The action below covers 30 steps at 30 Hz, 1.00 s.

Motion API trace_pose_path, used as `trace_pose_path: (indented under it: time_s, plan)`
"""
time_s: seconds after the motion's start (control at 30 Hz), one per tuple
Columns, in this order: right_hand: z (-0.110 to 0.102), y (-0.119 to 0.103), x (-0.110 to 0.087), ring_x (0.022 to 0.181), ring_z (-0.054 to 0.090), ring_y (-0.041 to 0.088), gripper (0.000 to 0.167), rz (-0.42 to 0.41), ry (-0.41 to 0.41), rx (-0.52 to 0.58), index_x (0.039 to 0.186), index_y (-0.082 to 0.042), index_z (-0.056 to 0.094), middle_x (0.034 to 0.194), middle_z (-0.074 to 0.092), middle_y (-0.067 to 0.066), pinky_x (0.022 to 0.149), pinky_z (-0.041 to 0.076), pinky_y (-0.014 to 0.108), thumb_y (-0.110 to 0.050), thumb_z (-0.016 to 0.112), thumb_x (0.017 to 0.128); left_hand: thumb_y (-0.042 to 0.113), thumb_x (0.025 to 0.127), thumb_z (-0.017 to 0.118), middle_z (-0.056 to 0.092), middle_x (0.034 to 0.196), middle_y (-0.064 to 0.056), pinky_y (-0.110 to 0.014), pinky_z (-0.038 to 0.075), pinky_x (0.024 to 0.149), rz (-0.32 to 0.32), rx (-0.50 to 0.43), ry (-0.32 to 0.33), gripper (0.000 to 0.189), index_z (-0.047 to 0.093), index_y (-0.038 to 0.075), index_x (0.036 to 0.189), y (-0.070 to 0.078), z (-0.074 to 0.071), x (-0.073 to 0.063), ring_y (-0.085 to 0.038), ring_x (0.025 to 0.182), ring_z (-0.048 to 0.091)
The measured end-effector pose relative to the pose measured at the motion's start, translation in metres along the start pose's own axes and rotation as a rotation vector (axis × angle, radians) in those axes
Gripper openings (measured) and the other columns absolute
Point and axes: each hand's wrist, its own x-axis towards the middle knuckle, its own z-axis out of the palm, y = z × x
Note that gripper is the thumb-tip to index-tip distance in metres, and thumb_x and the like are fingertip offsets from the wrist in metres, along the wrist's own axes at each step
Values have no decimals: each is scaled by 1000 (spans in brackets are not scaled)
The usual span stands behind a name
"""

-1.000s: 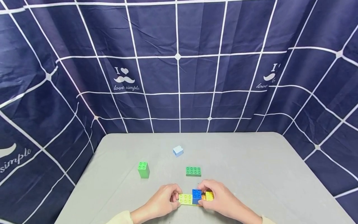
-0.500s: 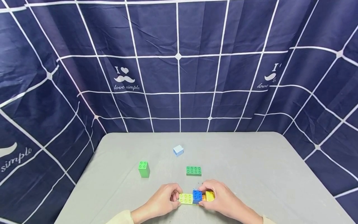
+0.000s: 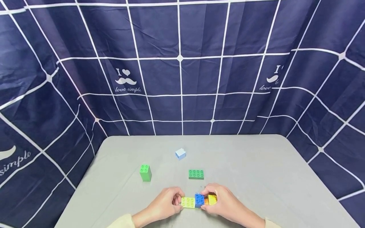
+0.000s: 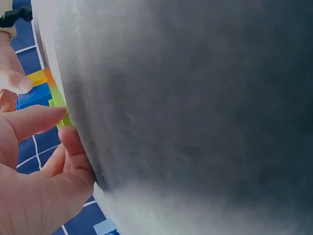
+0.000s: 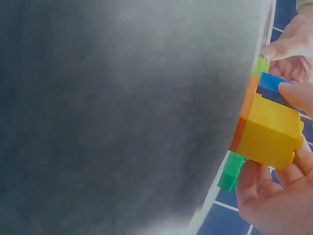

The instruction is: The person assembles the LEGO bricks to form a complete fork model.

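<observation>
My left hand point(image 3: 165, 204) pinches the left end of a lime-green brick point(image 3: 188, 202) between thumb and fingers, low over the table. A blue studded brick point(image 3: 199, 200) stands at the lime brick's right end, with my right hand point(image 3: 223, 202) pinching it between thumb and index finger. In the right wrist view, a flat orange brick point(image 5: 244, 117) continues the row from the lime one. A tall yellow block point(image 5: 271, 127) sits on the orange brick, next to the blue one, under the right palm. The right hand partly hides the yellow block in the head view.
On the grey table point(image 3: 242, 164), a dark green flat brick point(image 3: 196, 174) lies just beyond the hands. A tall bright-green block point(image 3: 145, 173) stands to the left, and a light blue brick point(image 3: 180, 154) is farther back. A navy checked curtain point(image 3: 159, 76) surrounds the table.
The head view has shifted very slightly. Both hands keep their grips in nearly the same places, and the loose bricks have not moved.
</observation>
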Motion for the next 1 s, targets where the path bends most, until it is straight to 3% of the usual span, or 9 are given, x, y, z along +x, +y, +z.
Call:
trace_pose_path:
  time_s: [0.37, 0.6, 0.83, 1.0]
  plan:
    - [5, 8, -4, 100, 67, 13, 33, 19, 27, 84, 110, -22, 81, 112, 74, -11, 90, 56, 27, -20, 98, 82, -5, 87, 76, 62, 83, 9, -22, 51, 70, -37, -41, 21, 20, 71, 2, 105, 0, -2, -1, -2, 75, 58]
    - [6, 5, -1, 99, 66, 11, 33, 48, 7, 116, 110, -22, 81, 111, 74, -9, 87, 56, 26, -20, 97, 81, 3, 91, 76, 62, 88, 7, -23, 50, 73, -53, -20, 76, 21, 70, 1, 111, 3, -11, 0, -5, 80, 59]
    - [4, 4, 1, 99, 65, 10, 32, 79, -11, 100, 109, -21, 81, 113, 74, -8, 88, 55, 27, -20, 97, 81, 10, 95, 77, 64, 94, 5, -27, 53, 78, -24, 24, 130, 19, 69, 4, 111, 4, -22, 7, -8, 86, 61]
    - [0, 4, 1, 100, 65, 10, 32, 99, -27, 77, 110, -22, 82, 113, 74, -10, 90, 54, 27, -23, 97, 81, 12, 95, 79, 66, 104, -3, -32, 54, 84, -20, 45, 200, 30, 65, 2, 119, 5, -28, 13, -14, 93, 63]
